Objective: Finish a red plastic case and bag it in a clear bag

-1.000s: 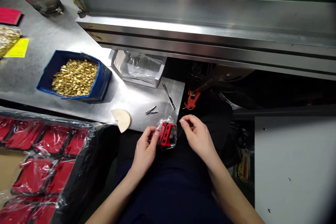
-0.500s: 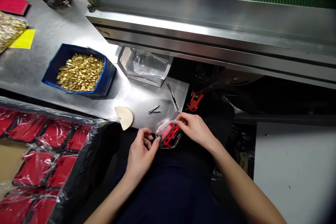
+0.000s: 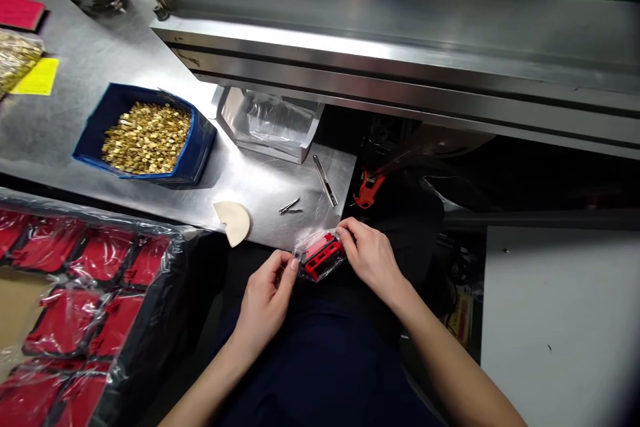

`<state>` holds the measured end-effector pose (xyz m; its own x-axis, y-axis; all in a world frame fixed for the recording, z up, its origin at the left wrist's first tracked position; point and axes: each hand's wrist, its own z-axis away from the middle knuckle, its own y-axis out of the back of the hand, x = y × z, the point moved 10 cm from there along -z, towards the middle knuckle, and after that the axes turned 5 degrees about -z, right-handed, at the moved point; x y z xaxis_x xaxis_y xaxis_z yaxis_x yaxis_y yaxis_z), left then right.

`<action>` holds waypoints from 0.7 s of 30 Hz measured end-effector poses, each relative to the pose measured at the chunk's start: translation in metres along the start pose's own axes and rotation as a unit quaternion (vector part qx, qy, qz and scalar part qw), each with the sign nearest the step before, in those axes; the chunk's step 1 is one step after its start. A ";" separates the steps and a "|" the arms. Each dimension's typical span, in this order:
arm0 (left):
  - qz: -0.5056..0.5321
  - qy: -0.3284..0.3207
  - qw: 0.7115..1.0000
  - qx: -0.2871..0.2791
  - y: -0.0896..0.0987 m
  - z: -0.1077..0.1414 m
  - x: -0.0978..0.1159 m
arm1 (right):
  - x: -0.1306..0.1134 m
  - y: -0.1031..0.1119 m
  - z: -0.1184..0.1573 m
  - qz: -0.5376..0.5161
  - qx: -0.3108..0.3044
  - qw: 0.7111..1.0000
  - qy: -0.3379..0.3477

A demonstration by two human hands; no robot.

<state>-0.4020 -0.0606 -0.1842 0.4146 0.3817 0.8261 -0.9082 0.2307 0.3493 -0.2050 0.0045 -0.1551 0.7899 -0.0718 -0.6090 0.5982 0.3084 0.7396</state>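
Observation:
A red and black plastic part in a clear plastic bag lies between my hands, just off the front edge of the metal table. My left hand pinches the bag's left end between thumb and fingers. At the other end, my right hand has its thumb and fingertips closed on the bag's upper right corner. On the table just beyond are a utility knife, a small nail clipper-like metal tool and a cream half-round disc with a notch.
A blue bin of small brass pieces and a grey bin with clear bags stand on the metal table. A lined box of bagged red parts is at left. An aluminium conveyor rail crosses above; an orange-handled tool lies right.
The bagged part has turned between my hands, so its slotted red side shows more fully. My left hand's fingers have drawn closer together on the bag. The view has shifted slightly.

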 end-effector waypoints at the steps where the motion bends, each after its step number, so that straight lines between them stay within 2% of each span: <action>1: 0.008 -0.019 1.000 0.009 0.003 0.003 0.006 | -0.001 0.002 0.004 -0.008 0.007 1.000 -0.001; 4: 0.019 -0.073 0.997 0.035 0.013 0.012 0.020 | -0.007 0.015 0.017 -0.013 0.045 0.999 0.006; 6: -0.003 -0.070 0.997 0.044 0.020 0.017 0.024 | -0.012 0.023 0.026 0.017 0.065 0.997 0.022; 10: -0.026 -0.103 0.994 0.017 0.031 0.023 0.046 | -0.027 0.037 0.039 0.045 0.090 0.993 0.064; 13: -0.025 -0.123 0.991 0.036 0.051 0.023 0.061 | -0.039 0.052 0.048 -0.012 0.104 0.991 0.086; 15: 0.010 -0.138 0.989 0.047 0.064 0.022 0.068 | -0.041 0.059 0.054 -0.087 0.102 0.988 0.075; 18: 0.072 -0.181 0.981 -0.021 0.063 0.024 0.079 | -0.034 0.054 0.060 -0.223 0.070 0.972 0.009; 21: 0.120 -0.138 0.973 -0.140 0.036 0.034 0.066 | -0.037 0.037 0.059 -0.314 0.050 0.947 -0.039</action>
<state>-0.4095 -0.0574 -0.1016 0.1271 0.2087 0.9697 -0.9097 0.4142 0.0301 -0.2037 -0.0371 -0.0882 0.2789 -0.2823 -0.9179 0.9603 0.0904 0.2639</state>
